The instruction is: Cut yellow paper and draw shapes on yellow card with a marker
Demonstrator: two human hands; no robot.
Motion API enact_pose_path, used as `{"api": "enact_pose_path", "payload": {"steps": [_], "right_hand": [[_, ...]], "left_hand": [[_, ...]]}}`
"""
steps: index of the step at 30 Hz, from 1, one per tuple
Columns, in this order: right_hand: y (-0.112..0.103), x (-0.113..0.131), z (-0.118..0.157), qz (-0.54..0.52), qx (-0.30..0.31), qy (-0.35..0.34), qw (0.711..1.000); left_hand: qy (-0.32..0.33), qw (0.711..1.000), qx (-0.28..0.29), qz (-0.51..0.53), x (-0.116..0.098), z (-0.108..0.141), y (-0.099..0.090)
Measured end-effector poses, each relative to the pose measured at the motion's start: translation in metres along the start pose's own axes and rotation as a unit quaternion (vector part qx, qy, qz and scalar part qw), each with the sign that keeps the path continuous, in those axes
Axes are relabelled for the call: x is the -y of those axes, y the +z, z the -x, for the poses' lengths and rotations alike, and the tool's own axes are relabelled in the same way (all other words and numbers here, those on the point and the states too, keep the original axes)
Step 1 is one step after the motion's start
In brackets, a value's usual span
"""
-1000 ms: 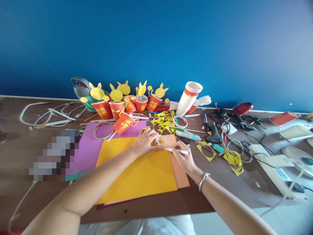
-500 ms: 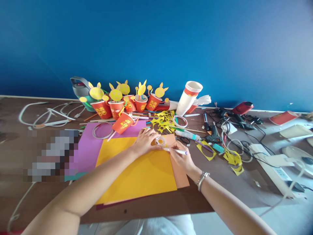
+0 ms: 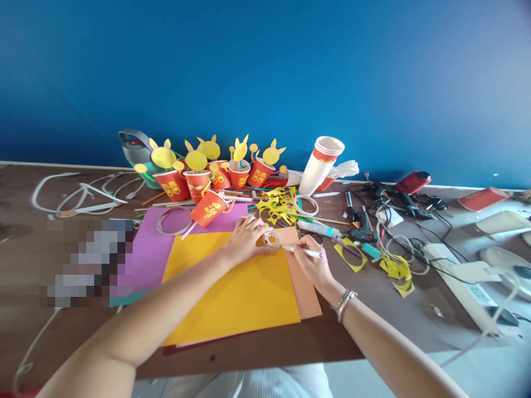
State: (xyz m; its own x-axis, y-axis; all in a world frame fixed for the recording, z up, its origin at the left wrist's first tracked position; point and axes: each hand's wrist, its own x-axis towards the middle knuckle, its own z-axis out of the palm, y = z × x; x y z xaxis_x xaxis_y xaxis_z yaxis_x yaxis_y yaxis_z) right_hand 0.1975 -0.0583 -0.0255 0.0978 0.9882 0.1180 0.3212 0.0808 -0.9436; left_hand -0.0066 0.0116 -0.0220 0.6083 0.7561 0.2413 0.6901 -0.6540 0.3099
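Note:
A small clear tape roll (image 3: 272, 239) lies at the upper right corner of the yellow-orange paper (image 3: 240, 298). My left hand (image 3: 248, 239) grips it from the left with thumb and fingers. On its right side, my right hand (image 3: 310, 260) is closed round a white pen (image 3: 312, 253) with a purple end; the tip points toward the roll's lower right edge. Whether the tip touches the paper I cannot tell. Beneath the yellow-orange sheet, peach paper (image 3: 307, 301) sticks out to the right and purple paper (image 3: 143, 251) to the left.
Behind my hands lie a tipped red paper cup (image 3: 206, 209) and yellow paper scraps (image 3: 279, 204). Several cups with yellow paper faces (image 3: 196, 161) line the wall, beside a stack of white cups (image 3: 317, 171). A glue gun (image 3: 365, 226), cables and a power strip (image 3: 460, 282) occupy the right.
My right hand and the pen have shifted slightly right and up, the tip moving away from the tape roll's lower edge. My left hand and the roll stay in place.

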Motion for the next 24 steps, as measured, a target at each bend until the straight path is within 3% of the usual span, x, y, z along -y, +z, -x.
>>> {"api": "enact_pose_path", "payload": {"steps": [4,7,10,12,14,24], "right_hand": [[-0.006,0.007,-0.002,-0.053,-0.017,0.011,0.998],[-0.011,0.013,-0.006,-0.043,0.021,-0.018,0.999],[-0.013,0.019,-0.015,0.087,0.085,-0.141,0.983],[-0.011,0.021,-0.02,0.187,0.12,-0.228,0.948],[-0.009,0.022,-0.025,0.246,0.146,-0.267,0.92],[-0.001,0.033,-0.039,0.32,0.169,-0.238,0.901]], "left_hand": [[-0.003,1.0,0.003,0.003,0.0,0.0,0.001],[-0.008,1.0,0.009,-0.003,0.002,0.0,0.002],[-0.002,1.0,0.007,-0.005,0.003,0.0,0.003],[0.001,1.0,0.002,-0.004,0.003,0.001,0.003],[0.0,1.0,0.002,-0.003,0.002,0.001,0.001],[-0.013,1.0,0.008,0.004,-0.001,-0.002,-0.004]]}}
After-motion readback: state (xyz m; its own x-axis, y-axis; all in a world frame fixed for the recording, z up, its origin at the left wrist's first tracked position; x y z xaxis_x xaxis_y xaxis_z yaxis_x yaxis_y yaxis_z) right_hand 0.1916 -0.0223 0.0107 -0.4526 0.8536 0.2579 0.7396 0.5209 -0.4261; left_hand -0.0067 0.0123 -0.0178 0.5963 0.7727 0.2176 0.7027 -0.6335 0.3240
